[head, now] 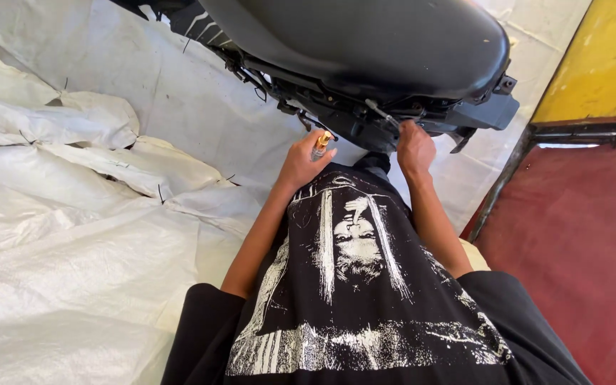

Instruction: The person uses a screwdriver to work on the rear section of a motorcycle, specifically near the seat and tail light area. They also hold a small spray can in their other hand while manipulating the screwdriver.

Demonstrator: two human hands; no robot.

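Working under the motorcycle seat (365, 36): left hand (301, 162) gripping a small gold-capped tool (321, 143), right hand (415, 148) clenching a metal rod (383, 114) at the frame; likely needing steady alignment next.

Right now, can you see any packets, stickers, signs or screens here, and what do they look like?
No packets, stickers, signs or screens show.
Small bottle: in the left hand, clear with a gold cap; any label is too small to tell.
Shirt picture: white print on the person's black shirt, under both arms.
Yellow panel: top right, plain and scuffed.
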